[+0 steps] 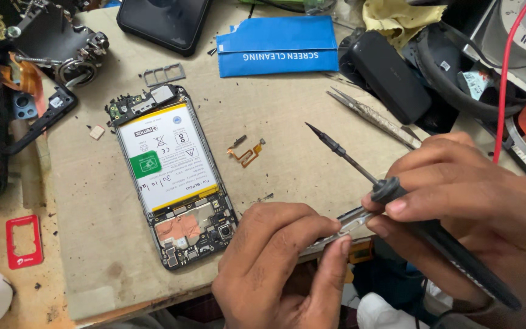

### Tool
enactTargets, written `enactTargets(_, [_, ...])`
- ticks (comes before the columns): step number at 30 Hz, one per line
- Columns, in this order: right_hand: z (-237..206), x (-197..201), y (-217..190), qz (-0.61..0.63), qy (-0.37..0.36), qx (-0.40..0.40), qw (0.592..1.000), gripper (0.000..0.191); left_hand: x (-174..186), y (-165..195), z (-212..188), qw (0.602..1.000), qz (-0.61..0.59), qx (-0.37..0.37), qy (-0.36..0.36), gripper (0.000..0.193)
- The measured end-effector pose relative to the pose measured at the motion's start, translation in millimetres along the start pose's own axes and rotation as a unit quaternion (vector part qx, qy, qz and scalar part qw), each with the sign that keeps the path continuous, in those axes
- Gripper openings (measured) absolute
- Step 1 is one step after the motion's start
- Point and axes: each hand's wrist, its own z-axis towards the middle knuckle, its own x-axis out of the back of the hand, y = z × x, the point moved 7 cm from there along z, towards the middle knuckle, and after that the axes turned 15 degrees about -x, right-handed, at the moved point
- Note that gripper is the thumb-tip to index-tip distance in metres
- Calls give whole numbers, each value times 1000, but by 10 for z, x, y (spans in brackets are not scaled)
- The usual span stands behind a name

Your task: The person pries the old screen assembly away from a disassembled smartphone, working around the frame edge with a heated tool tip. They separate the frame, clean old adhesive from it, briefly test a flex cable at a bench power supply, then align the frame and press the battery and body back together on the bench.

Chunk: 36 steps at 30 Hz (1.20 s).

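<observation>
Black-handled soldering iron (397, 201) is clenched in the right hand (476, 207), tip raised clear over the tan-matted table (92, 244); left hand (281, 262) fingers (330, 234) pinch slim metal tweezers (342, 228) just beside the iron's collar. Opened smartphone with white battery (171, 176) lies well apart to the left, small orange flex cable (246, 152) between. Step judged: readying tools; next move calls for a steady tip.

View: one head camera, above the desk (312, 164), looking steeply down.
Facing: forward, away from the person.
Nearness: close; the hands fill the lower right, left hand (275, 262), right hand (476, 207).
Beyond the hands: desk surface up-left.
Shared: no second view.
</observation>
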Motion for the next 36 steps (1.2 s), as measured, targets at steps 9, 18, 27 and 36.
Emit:
enactTargets(9, [11,17,-79,-10,33,-7,999,37,-9,-24,-9,1000,-13,0,-4,17])
enactTargets(18, [-398,365,781,59,-47,-19,997,22,36,29,-20,996,4,-61,65,24])
enactTargets(27, [-506,380,685,74,-261,57,961,42,78,110,-29,991,-3,-122,61,29])
enactTargets(36, [-470,307,628,60,-276,57,957,49,102,127,-38,992,-8,-111,58,30])
